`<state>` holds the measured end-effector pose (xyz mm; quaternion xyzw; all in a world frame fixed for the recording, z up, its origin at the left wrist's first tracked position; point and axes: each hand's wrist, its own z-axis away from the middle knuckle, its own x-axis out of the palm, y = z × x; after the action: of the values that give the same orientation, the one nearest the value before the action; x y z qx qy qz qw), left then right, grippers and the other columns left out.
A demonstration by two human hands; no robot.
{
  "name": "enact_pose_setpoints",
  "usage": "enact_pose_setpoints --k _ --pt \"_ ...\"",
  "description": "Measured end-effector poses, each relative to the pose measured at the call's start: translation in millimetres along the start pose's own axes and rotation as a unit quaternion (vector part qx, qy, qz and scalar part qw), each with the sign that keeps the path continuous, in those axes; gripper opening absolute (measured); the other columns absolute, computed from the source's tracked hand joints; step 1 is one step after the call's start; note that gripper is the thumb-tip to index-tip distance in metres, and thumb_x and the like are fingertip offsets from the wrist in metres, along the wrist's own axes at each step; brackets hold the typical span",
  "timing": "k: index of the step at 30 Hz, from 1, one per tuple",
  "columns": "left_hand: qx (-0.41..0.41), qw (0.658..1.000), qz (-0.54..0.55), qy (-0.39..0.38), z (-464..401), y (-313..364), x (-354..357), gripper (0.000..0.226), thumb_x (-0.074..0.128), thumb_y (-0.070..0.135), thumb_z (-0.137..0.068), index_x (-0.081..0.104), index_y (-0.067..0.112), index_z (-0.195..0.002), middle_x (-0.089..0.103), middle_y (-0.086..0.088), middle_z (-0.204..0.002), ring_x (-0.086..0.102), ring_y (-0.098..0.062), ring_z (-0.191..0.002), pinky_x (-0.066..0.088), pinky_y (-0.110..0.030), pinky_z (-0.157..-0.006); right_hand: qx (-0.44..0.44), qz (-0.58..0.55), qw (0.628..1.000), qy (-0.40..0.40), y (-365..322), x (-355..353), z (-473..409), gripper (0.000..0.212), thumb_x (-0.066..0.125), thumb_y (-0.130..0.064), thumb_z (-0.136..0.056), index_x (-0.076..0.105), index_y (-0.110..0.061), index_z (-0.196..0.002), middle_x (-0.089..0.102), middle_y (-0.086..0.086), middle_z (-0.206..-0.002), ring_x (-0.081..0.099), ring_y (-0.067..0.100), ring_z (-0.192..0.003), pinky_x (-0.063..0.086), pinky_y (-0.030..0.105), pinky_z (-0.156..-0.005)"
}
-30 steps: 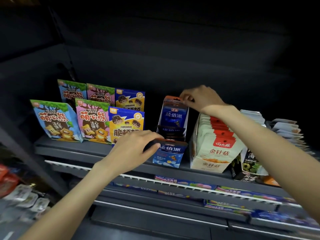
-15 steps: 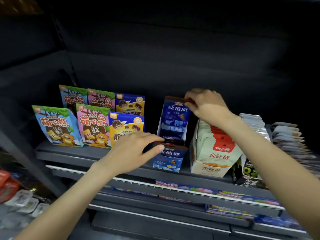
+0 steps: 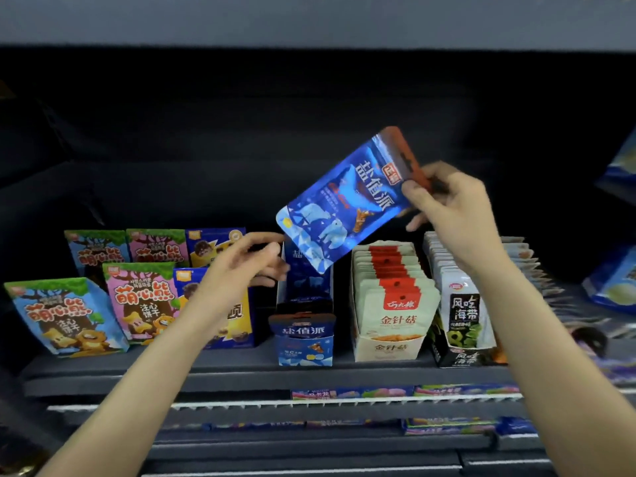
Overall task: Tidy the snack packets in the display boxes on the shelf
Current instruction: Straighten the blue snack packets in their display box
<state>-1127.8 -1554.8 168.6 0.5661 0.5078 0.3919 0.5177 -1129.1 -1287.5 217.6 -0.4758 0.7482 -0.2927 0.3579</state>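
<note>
My right hand (image 3: 451, 204) pinches the brown top edge of a blue snack packet (image 3: 344, 204) and holds it tilted in the air above the blue display box (image 3: 304, 342). That narrow box stands at the shelf's middle with a few blue packets inside. My left hand (image 3: 241, 270) hovers just left of the box's back, fingers loosely spread and blurred, holding nothing. Its fingertips reach toward the lifted packet's lower corner; I cannot tell whether they touch it.
Right of the blue box stand a white display box of red-topped packets (image 3: 389, 342) and a black box of seaweed packets (image 3: 463, 325). Cartoon-bear snack bags (image 3: 65, 318) and yellow-blue bags fill the left. The dark shelf edge (image 3: 206, 370) runs across the front.
My right hand has pulled the blue packet up and out of the box and tilted it. My left hand left the box front and rose toward the back.
</note>
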Motion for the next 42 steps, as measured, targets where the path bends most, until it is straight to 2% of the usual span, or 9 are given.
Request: enact_pose_setpoints --k 5,10,12,15,19,24,28,37,42 --pt "-0.123 0.974 0.172 -0.078 -2.8 17.9 9.2 0.038 0.042 0.046 -0.086 0.059 0.023 -0.112 0.074 -0.005 -0.086 0.069 -0.010 -0.063 0.051 -0.017 -0.047 0.022 -0.047 0.999 0.000 7.4 -5.7 5.0 0.013 0.060 -0.012 -0.093 0.057 -0.024 -0.089 0.066 -0.007 -0.090 0.067 0.010 -0.063 0.052 0.020 -0.049" --pt "-0.144 0.958 0.214 -0.127 -4.4 22.4 13.9 0.044 0.038 0.046 -0.088 0.058 0.022 -0.120 0.072 -0.008 -0.108 0.072 -0.017 -0.087 0.052 -0.016 -0.048 -0.061 -0.062 0.996 -0.032 11.5 -13.2 12.7 0.023 0.063 -0.004 -0.089 0.064 -0.027 -0.088 0.067 -0.012 -0.086 0.067 0.006 -0.076 0.055 0.019 -0.067" --pt "-0.117 0.969 0.193 -0.101 -6.8 19.6 14.1 0.041 0.045 0.042 -0.085 0.061 0.023 -0.117 0.072 -0.005 -0.108 0.071 -0.015 -0.091 0.054 -0.016 -0.054 -0.111 -0.012 0.992 -0.064 14.9 -20.1 14.8 0.025 0.068 -0.004 -0.084 0.071 -0.028 -0.089 0.060 -0.013 -0.091 0.060 0.000 -0.086 0.050 0.015 -0.076" --pt "-0.059 0.986 0.149 -0.043 -9.3 12.5 13.0 0.028 0.062 0.023 -0.075 0.071 0.023 -0.101 0.072 0.004 -0.092 0.067 -0.004 -0.078 0.052 -0.014 -0.058 -0.127 0.051 0.985 -0.102 21.8 -29.8 15.8 0.021 0.072 -0.017 -0.081 0.071 -0.030 -0.098 0.054 -0.019 -0.091 0.051 0.002 -0.086 0.046 0.016 -0.071" --pt "0.026 0.998 0.060 0.010 -7.2 8.7 16.7 0.024 0.068 0.007 -0.078 0.071 0.026 -0.093 0.071 0.012 -0.088 0.066 -0.003 -0.077 0.053 -0.017 -0.062 -0.060 0.023 0.985 -0.159 27.5 -33.6 20.0 0.015 0.060 -0.034 -0.089 0.067 -0.033 -0.103 0.064 -0.022 -0.098 0.059 0.007 -0.106 0.053 0.016 -0.073" --pt "0.173 0.978 -0.093 0.075 2.9 11.0 21.2 0.026 0.073 0.009 -0.079 0.068 0.031 -0.090 0.071 0.018 -0.093 0.069 -0.006 -0.078 0.054 -0.016 -0.066 -0.020 0.002 0.986 -0.166 34.2 -29.3 23.0 0.049 0.044 0.012 -0.094 0.066 -0.030 -0.108 0.069 -0.019 -0.103 0.061 0.005 -0.106 0.052 0.015 -0.077" --pt "0.223 0.959 -0.153 0.079 7.5 10.2 24.5 0.029 0.075 0.009 -0.077 0.063 0.033 -0.090 0.069 0.020 -0.096 0.069 -0.001 -0.078 0.050 -0.011 -0.064 -0.006 -0.033 0.990 -0.135 34.6 -26.3 21.0 0.041 0.051 0.008 -0.093 0.067 -0.027 -0.105 0.072 -0.013 -0.095 0.067 0.008 -0.085 0.052 0.017 -0.074" --pt "0.174 0.971 -0.144 0.075 5.5 4.9 24.7 0.024 0.073 0.011 -0.079 0.057 0.027 -0.089 0.065 0.008 -0.099 0.069 -0.005 -0.077 0.053 -0.015 -0.062 -0.009 -0.046 0.993 -0.109 23.1 -20.1 14.5 0.033 0.056 0.001 -0.092 0.063 -0.029 -0.104 0.069 -0.026 -0.093 0.064 -0.003 -0.098 0.050 0.011 -0.069" --pt "0.069 0.996 -0.041 0.044 -0.8 9.2 19.1 0.027 0.073 0.013 -0.074 0.063 0.024 -0.096 0.063 0.004 -0.105 0.068 -0.004 -0.074 0.053 -0.015 -0.067 0.002 -0.091 0.987 -0.133 19.7 -24.9 12.0 0.054 0.040 0.014 -0.094 0.070 -0.031 -0.102 0.070 -0.022 -0.097 0.063 -0.001 -0.102 0.051 0.012 -0.070"
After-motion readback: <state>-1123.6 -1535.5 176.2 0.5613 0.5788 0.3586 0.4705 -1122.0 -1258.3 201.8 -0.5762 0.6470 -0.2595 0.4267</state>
